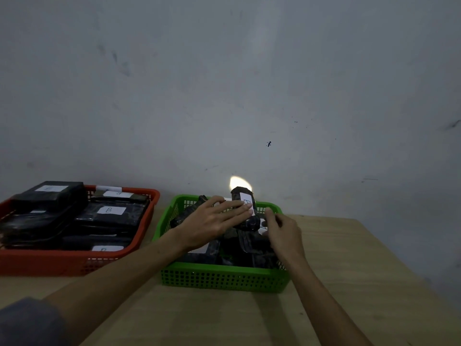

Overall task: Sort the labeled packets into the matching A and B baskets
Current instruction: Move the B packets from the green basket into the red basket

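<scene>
Because the room is dim and the black wrapping swallows detail, the packets in the green basket (pixel 224 277) read as one dark heap, and their count cannot be told. One packet (pixel 245 208) stands tilted above that heap at the far side, its white label (pixel 247 202) facing the camera; the letter on it is too faint to read. The left hand (pixel 212 221) lies across this packet, its fingers (pixel 243 208) stretched flat over the near face and covering the lower label, so whether they grip or only press cannot be told. The right hand (pixel 284 233) hovers just beside the packet's base, fingers (pixel 270 214) curled in narrow, back turned to the camera, so anything pinched in them is hidden. Both forearms cross the near rim and block much of the heap; another white label (pixel 199 248) peeps out under the left wrist. A bright glare spot (pixel 237 182) on the wall (pixel 224 83) sits right behind the packet's top. To the left, well apart on the bench (pixel 349 270), the red basket (pixel 62 264) is cut off by the frame edge; its stacked packets show labels, one plainly a B (pixel 109 210), the others blurred or half covered. A grey sleeve (pixel 30 323) fills the lower left corner.
</scene>
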`<state>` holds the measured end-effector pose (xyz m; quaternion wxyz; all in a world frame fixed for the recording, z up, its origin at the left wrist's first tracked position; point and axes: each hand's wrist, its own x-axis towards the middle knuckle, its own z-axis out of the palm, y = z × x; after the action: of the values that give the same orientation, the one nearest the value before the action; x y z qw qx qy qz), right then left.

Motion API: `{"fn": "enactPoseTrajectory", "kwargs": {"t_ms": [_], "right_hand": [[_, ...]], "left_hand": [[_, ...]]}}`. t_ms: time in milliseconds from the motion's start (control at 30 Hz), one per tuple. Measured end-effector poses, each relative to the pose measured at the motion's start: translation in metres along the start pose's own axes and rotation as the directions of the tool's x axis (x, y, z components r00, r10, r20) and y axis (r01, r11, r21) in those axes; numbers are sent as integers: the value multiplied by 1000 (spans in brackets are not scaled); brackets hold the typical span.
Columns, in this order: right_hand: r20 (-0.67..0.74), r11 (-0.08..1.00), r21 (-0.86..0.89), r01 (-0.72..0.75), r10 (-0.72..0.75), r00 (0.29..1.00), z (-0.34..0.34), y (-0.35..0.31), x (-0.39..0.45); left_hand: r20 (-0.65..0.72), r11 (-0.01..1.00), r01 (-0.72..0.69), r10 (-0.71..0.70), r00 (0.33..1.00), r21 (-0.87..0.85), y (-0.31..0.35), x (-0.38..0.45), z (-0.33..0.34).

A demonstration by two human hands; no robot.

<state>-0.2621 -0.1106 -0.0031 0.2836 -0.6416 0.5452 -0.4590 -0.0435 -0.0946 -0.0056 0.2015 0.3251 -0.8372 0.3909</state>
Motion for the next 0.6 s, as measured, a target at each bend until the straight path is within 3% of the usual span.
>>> {"fn": "enactPoseTrajectory", "kwargs": {"t_ms": [100, 200, 300, 367, 500, 600], "right_hand": [[328, 861, 381, -336, 214, 920, 2, -18, 2], [391, 725, 541, -427, 233, 890, 4, -20, 5], [383, 720, 541, -433, 247, 890, 5, -14, 8], [367, 727, 549, -413, 234, 900, 3, -11, 11], [336, 767, 522, -372, 216, 917, -5, -13, 16], [309, 815, 455, -359, 234, 922, -7, -12, 17]], "left_hand": [[-55, 1000, -1, 2, 998, 8, 2, 5, -1], [-77, 1000, 10, -11, 997, -13, 0, 9, -2], [-56, 994, 80, -84, 995, -71, -4, 7, -1], [-2, 971, 218, -219, 976, -96, -9, 3, 0], [205, 850, 511, -481, 853, -132, -19, -8, 4], [345, 790, 596, -525, 778, -142, -18, -9, 10]]}}
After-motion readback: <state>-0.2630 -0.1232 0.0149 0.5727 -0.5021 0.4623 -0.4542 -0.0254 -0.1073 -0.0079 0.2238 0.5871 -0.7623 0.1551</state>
